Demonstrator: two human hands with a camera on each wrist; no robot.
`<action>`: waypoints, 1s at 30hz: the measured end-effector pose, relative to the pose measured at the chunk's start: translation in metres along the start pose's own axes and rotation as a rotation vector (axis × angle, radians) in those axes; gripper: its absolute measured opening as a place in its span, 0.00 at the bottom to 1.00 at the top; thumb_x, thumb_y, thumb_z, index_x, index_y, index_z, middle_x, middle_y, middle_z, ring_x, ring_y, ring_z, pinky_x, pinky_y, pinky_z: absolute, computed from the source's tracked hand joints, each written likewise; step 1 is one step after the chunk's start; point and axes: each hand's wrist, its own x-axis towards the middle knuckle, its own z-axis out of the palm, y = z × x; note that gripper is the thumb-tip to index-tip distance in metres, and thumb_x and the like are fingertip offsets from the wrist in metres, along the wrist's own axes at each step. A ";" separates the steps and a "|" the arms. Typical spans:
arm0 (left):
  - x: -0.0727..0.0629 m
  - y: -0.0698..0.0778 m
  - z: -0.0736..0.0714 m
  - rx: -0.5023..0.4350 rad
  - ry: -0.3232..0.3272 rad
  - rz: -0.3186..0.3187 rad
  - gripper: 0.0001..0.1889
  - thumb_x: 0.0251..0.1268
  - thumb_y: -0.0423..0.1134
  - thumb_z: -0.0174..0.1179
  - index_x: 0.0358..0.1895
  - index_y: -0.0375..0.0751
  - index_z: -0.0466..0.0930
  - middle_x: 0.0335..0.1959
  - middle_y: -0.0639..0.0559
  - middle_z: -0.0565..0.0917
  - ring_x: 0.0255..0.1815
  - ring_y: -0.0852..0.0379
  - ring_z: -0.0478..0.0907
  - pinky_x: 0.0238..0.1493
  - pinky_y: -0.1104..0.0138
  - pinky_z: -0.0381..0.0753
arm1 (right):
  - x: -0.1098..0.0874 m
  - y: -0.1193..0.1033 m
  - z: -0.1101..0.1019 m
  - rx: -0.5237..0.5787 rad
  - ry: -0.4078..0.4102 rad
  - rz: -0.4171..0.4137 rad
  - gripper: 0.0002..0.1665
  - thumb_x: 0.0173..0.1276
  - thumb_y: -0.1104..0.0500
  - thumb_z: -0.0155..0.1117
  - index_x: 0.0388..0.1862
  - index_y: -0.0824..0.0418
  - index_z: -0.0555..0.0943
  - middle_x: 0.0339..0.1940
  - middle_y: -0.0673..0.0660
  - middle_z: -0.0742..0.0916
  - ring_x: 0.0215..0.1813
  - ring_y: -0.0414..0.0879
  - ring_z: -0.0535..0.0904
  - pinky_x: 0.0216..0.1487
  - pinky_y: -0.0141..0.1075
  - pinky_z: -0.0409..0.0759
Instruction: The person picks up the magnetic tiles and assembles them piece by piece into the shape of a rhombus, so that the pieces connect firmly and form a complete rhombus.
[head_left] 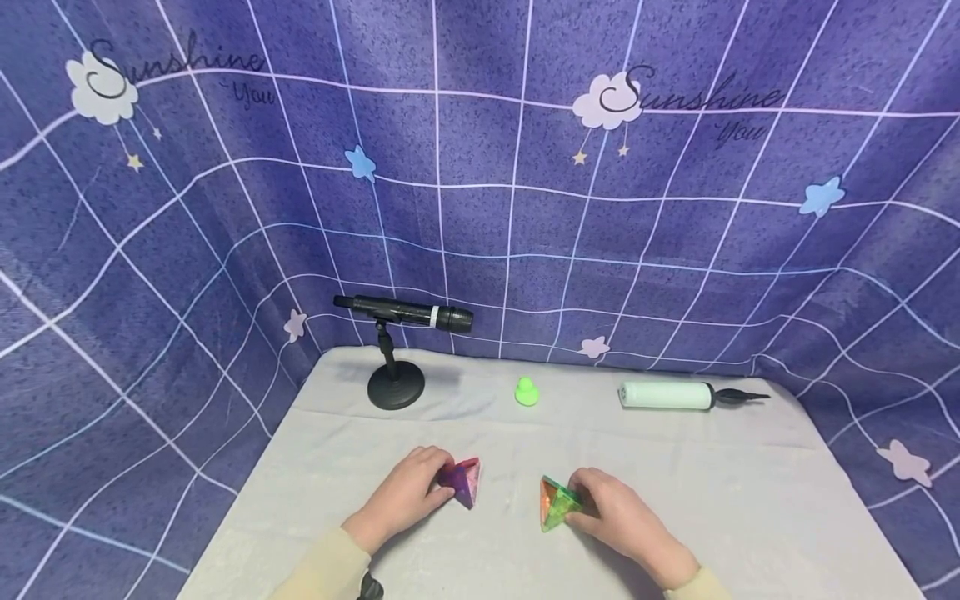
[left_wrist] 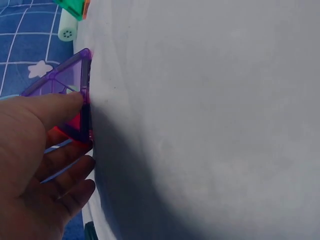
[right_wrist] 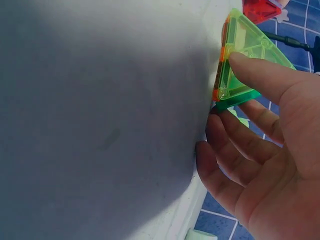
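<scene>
On the left of the white cloth, my left hand [head_left: 415,489] pinches a pyramid of translucent purple and red magnetic tiles [head_left: 467,482]. Its thumb lies across the purple triangle [left_wrist: 75,75] in the left wrist view, with fingers on the far side. To the right, my right hand [head_left: 617,516] pinches a second pyramid of green and orange magnetic tiles [head_left: 553,502]. The thumb presses the light green triangle [right_wrist: 252,45] in the right wrist view. Both pyramids are at the cloth surface, points up, with a gap between them.
A black microphone [head_left: 408,312] on a round stand [head_left: 396,385] stands at the back left. Behind the pyramids sits a small green rubber duck [head_left: 527,392]. A pale green hand pump [head_left: 667,395] with a black nozzle lies at the back right. A purple curtain [head_left: 480,217] hangs behind the table.
</scene>
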 end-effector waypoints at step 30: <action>0.016 0.027 0.016 -0.036 -0.009 0.101 0.17 0.64 0.40 0.73 0.54 0.44 0.83 0.46 0.57 0.85 0.49 0.58 0.80 0.53 0.61 0.80 | 0.014 -0.017 0.012 -0.003 0.049 -0.043 0.22 0.62 0.57 0.80 0.54 0.57 0.85 0.46 0.46 0.87 0.46 0.41 0.83 0.50 0.44 0.83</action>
